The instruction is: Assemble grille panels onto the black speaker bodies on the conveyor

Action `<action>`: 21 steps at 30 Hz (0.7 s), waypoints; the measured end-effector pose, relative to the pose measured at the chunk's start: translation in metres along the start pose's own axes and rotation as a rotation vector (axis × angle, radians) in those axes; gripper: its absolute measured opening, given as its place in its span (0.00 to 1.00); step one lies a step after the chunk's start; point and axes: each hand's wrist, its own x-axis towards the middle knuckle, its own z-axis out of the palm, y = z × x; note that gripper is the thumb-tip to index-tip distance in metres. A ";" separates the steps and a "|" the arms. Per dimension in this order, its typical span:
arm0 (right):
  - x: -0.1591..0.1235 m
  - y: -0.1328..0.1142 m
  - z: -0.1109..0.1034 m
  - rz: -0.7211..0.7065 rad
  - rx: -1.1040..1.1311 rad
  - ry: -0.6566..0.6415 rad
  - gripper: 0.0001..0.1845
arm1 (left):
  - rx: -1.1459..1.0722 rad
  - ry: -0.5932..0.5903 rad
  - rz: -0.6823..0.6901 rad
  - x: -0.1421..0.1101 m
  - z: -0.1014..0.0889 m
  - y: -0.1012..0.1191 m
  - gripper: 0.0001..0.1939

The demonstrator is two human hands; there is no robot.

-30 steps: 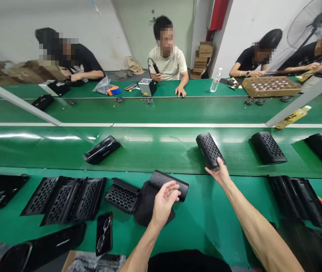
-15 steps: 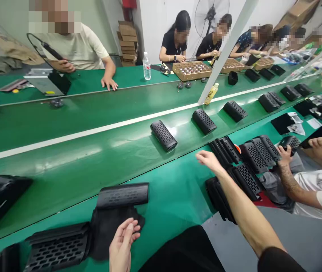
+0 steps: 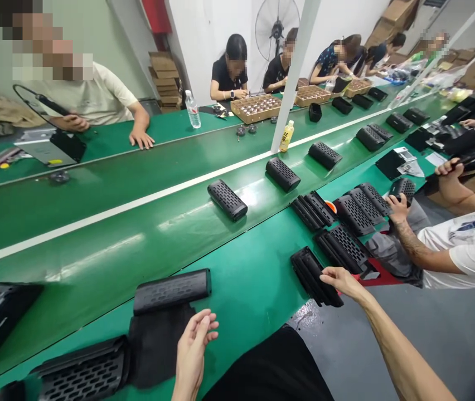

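My right hand point(image 3: 344, 283) reaches to a stack of black plastic shells point(image 3: 310, 275) at the table's edge. Its thumb and fingertips are closed on the rim of one shell. My left hand point(image 3: 195, 345) hovers low in the middle with loosely curled fingers, and nothing shows in it. Behind it lies a flat black sheet point(image 3: 156, 348), partly covered by that hand. A rounded black slotted housing point(image 3: 173, 291) rests along the sheet's far edge. To the left is an open black shell with slotted holes point(image 3: 85, 373).
A green conveyor point(image 3: 107, 245) carries several black housings point(image 3: 227, 199). More slotted shells point(image 3: 342, 248) lie to the right, beside a co-worker's hand point(image 3: 398, 209). A white post point(image 3: 296, 78) and a yellow bottle point(image 3: 286, 136) stand across the belt, where several people sit.
My right hand has come down and back from above the table edge to the shell stack, closing on a rim. My left hand has shifted slightly right. The whole view has turned a little.
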 end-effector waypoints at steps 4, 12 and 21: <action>-0.006 -0.009 -0.021 -0.064 -0.013 -0.028 0.28 | -0.053 0.027 0.016 -0.006 -0.017 -0.010 0.33; -0.002 -0.084 0.065 -0.453 -0.406 -0.078 0.18 | -0.180 0.099 0.023 -0.015 -0.043 -0.046 0.33; 0.078 -0.125 0.202 -0.751 -0.799 -0.176 0.16 | -0.234 0.061 -0.031 -0.006 -0.037 -0.076 0.31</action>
